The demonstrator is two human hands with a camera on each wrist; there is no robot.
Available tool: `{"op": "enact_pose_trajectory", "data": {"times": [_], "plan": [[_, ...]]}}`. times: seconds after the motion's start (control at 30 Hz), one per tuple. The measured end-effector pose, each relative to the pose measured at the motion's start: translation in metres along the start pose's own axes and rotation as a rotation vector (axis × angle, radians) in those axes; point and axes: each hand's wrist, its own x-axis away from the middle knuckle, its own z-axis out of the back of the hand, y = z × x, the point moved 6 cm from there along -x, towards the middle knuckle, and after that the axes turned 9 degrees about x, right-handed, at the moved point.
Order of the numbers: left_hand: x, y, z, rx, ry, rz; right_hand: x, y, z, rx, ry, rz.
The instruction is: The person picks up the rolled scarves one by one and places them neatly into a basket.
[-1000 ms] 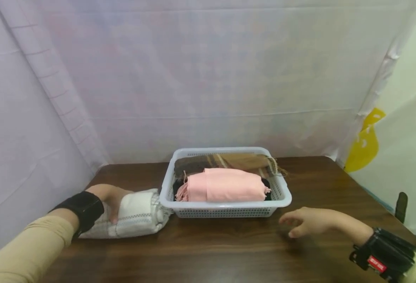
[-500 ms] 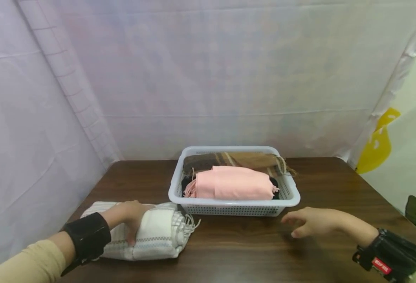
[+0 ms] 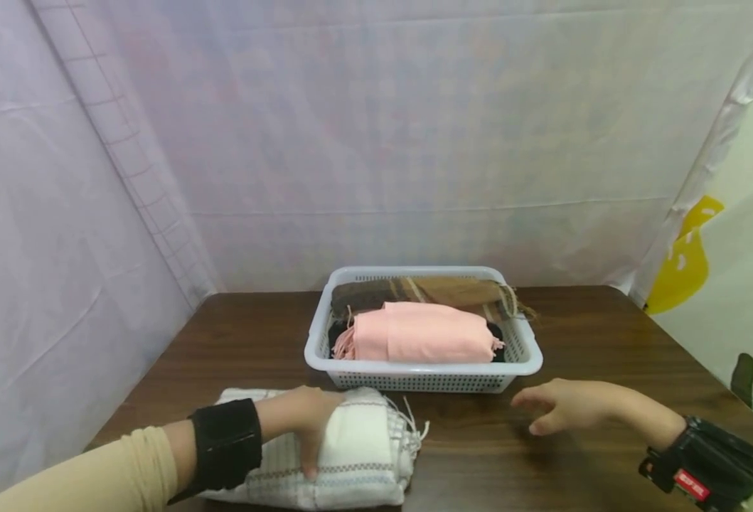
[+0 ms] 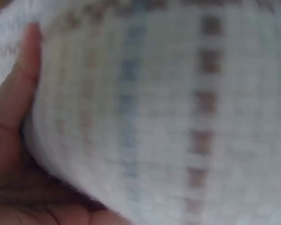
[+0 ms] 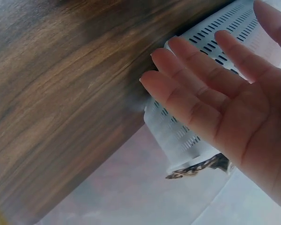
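My left hand (image 3: 306, 419) grips a rolled white scarf (image 3: 360, 434) with checked stripes and a fringe at its right end. In the left wrist view the thumb (image 4: 23, 77) lies along one side of the cloth (image 4: 164, 103), which fills most of that view. The scarf is at the table's near side, in front of the basket's left half. My right hand (image 3: 562, 405) holds nothing, its fingers loosely extended near the front right corner of the white plastic basket (image 3: 424, 369). Inside the basket lie a rolled pink scarf (image 3: 434, 334) and a brown striped one (image 3: 443, 289).
A dark wooden table (image 3: 606, 341) carries everything. Black cloth (image 3: 496, 333) shows beneath the pink scarf. White sheeting (image 3: 414, 142) hangs behind and to the left. Yellow shapes (image 3: 680, 274) mark the wall covering at right.
My left hand has brought the white scarf rightward and nearer, from left of the basket to in front of it. The view shifted slightly left early on. My right hand stays nearly still.
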Motion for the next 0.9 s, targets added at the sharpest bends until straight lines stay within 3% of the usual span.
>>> {"op": "enact_pose_trajectory", "data": {"times": [0.17, 0.5, 0.7, 0.8, 0.9], "plan": [[-0.014, 0.042, 0.007, 0.036, 0.04, -0.083, -0.001, -0.005, 0.004, -0.003, 0.076, 0.074], [-0.043, 0.114, 0.022, 0.011, 0.028, -0.164, 0.003, -0.017, 0.013, 0.065, 0.126, 0.043], [-0.051, 0.138, 0.029, -0.009, 0.042, -0.135, 0.002, -0.036, 0.022, 0.157, 0.258, 0.124], [-0.053, 0.142, 0.031, 0.021, 0.059, -0.111, 0.001, -0.05, 0.027, 0.261, 0.365, 0.151], [-0.054, 0.139, 0.032, 0.053, 0.082, -0.11, -0.001, -0.06, 0.024, 0.334, 0.401, 0.148]]}}
